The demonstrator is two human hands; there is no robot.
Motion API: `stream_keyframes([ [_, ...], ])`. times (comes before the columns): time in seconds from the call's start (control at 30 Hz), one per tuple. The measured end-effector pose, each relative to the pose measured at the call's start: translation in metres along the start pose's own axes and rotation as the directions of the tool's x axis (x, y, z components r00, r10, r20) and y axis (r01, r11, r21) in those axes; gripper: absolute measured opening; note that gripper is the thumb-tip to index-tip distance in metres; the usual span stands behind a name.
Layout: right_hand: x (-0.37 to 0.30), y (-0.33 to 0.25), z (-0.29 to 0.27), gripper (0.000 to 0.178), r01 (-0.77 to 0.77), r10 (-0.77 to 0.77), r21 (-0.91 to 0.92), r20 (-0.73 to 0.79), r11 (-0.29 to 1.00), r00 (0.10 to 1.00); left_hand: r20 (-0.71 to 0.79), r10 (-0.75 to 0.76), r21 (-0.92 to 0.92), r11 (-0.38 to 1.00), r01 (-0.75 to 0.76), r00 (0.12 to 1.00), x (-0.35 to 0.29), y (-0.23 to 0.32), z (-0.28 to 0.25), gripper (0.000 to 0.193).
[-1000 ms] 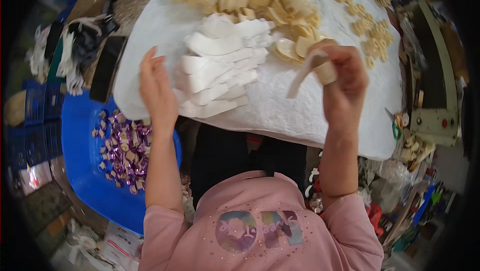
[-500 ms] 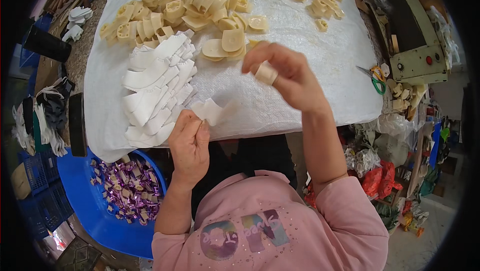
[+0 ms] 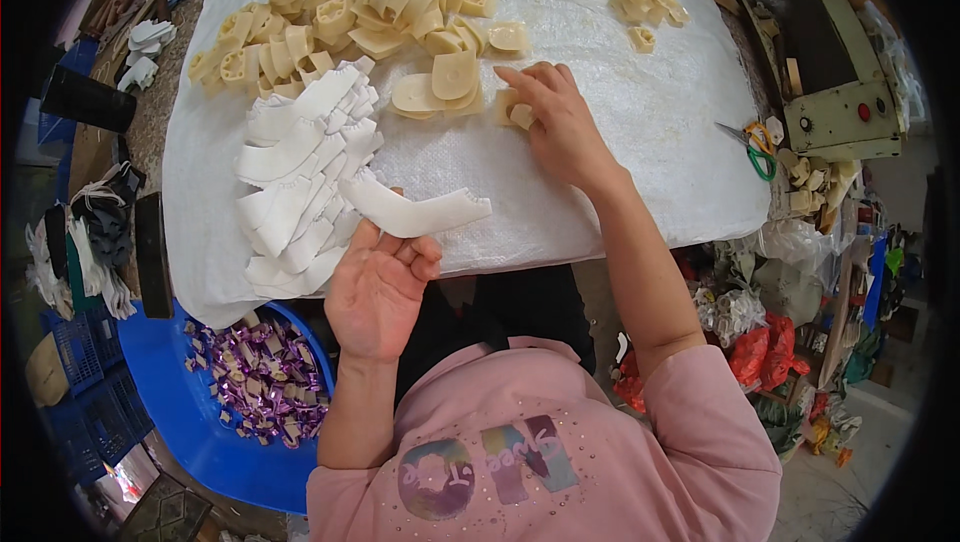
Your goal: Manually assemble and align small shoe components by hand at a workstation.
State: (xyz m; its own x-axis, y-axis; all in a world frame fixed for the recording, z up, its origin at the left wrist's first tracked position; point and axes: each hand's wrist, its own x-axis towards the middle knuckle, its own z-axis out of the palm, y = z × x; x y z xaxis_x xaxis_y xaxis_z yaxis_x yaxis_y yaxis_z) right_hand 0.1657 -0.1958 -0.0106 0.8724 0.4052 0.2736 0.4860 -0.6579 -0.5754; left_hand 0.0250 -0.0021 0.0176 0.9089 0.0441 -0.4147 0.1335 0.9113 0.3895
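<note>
Work looks to be partway: one white strip (image 3: 425, 215) is apart from the stack (image 3: 290, 177) at 10 o'clock, where many more lie overlapped on a white sheet (image 3: 680, 182); a heap of tan pieces (image 3: 345, 22) sits loose at 11. The left hand (image 3: 375, 304), at 8 o'clock, palm up and fingers half curled, holds that strip near the centre. The right hand (image 3: 560, 127), at 1 o'clock, bends loosely over a tan ring (image 3: 521, 116); whether it grips is unclear.
</note>
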Motion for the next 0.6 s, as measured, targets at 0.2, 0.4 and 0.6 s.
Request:
stream_keyframes([
  [0.2,-0.022,-0.011,-0.004,0.048,-0.073,0.054,-0.195,-0.104,0.978,0.993,0.154,0.045,0.364,0.926,-0.099,0.987,0.004,-0.003,-0.028,0.033],
  [0.4,-0.046,-0.036,-0.022,0.033,-0.016,0.074,0.329,-0.164,0.944,0.984,0.133,0.152,0.439,0.877,-0.196,0.979,-0.003,-0.007,-0.024,0.034],
  [0.6,-0.067,-0.098,-0.003,0.033,0.304,-0.194,0.561,-0.249,0.77,0.949,0.176,0.23,0.418,0.863,-0.284,0.957,-0.01,-0.016,-0.012,0.036],
])
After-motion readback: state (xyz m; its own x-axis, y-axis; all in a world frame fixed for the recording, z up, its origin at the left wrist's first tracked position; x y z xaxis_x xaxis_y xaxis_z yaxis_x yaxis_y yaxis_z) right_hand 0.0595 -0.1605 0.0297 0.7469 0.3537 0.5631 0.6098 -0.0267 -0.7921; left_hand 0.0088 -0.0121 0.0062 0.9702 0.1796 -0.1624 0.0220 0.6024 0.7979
